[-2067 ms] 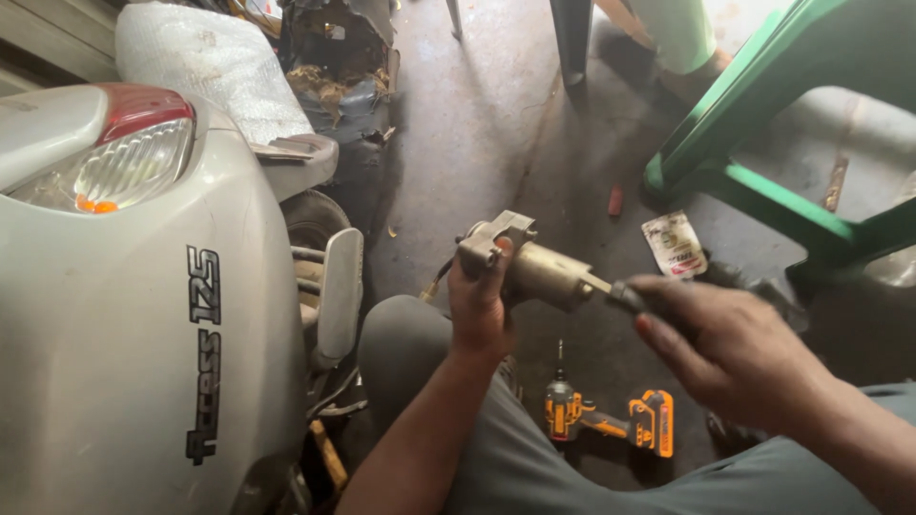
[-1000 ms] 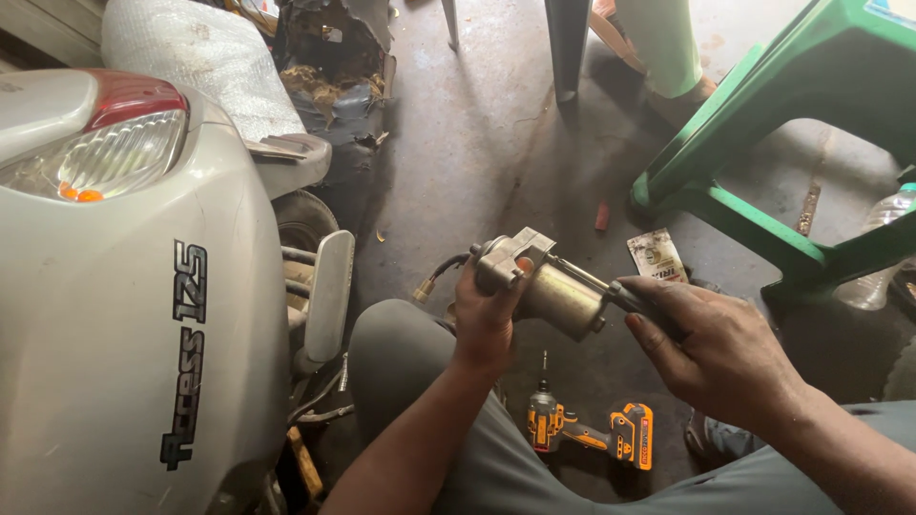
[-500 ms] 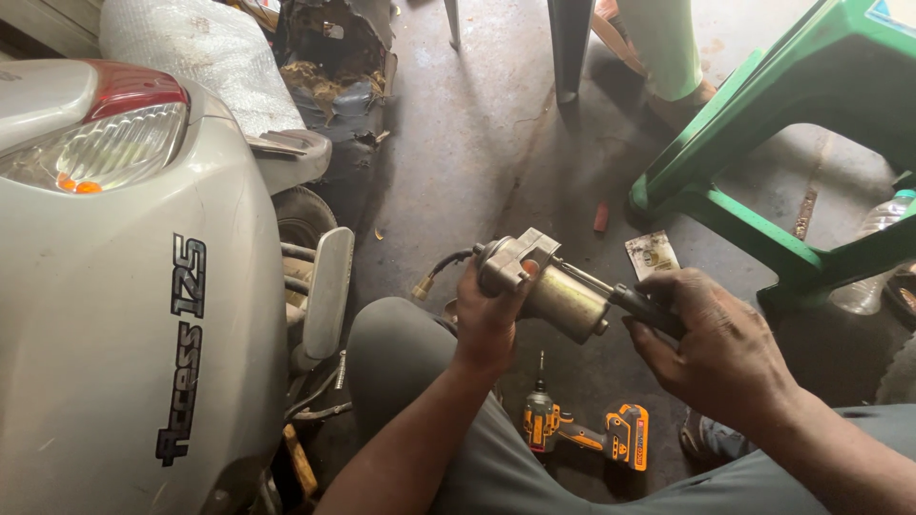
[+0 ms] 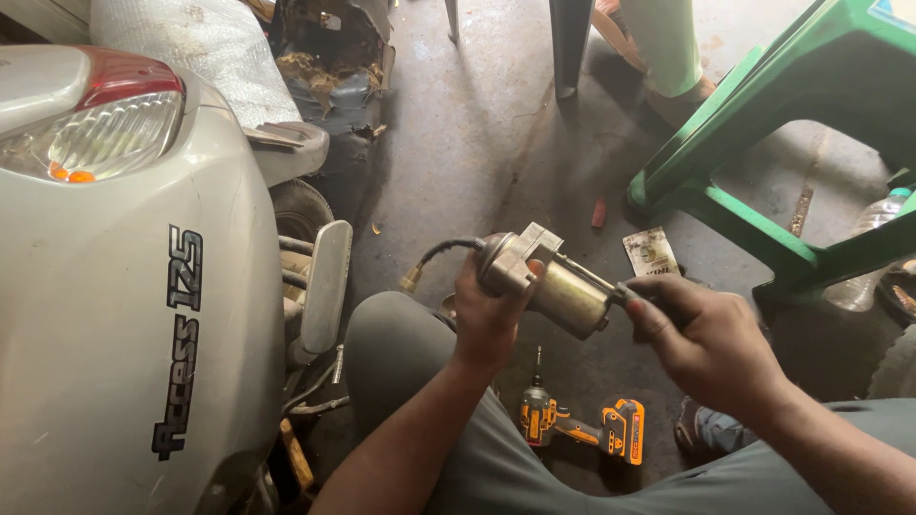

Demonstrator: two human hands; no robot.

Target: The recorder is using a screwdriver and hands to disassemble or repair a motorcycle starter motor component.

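— Knees in grey trousers at the bottom edge; between them on the floor [image 4: 458, 143], orange cordless driver [image 4: 582, 426], lying flat.

— And above that?

— Left hand [image 4: 489, 319], fingers [image 4: 469, 286] wrapped tight round the silver cast end of a small starter motor [image 4: 553, 281], held in the air over the knee. Black cable with a brass lug curving out to the left.

— Right hand?

— Right hand [image 4: 711, 343] closed on a dark tool handle [image 4: 658, 303], tip meeting the motor's brass-coloured can end.

— To the side?

— White scooter [image 4: 124, 286], rear lamp up top, close on the left.

— Farther back?

— Small printed packet [image 4: 652, 253] on the floor just past the motor, then green plastic stool [image 4: 763, 162], clear bottle [image 4: 873, 253] at the right edge.
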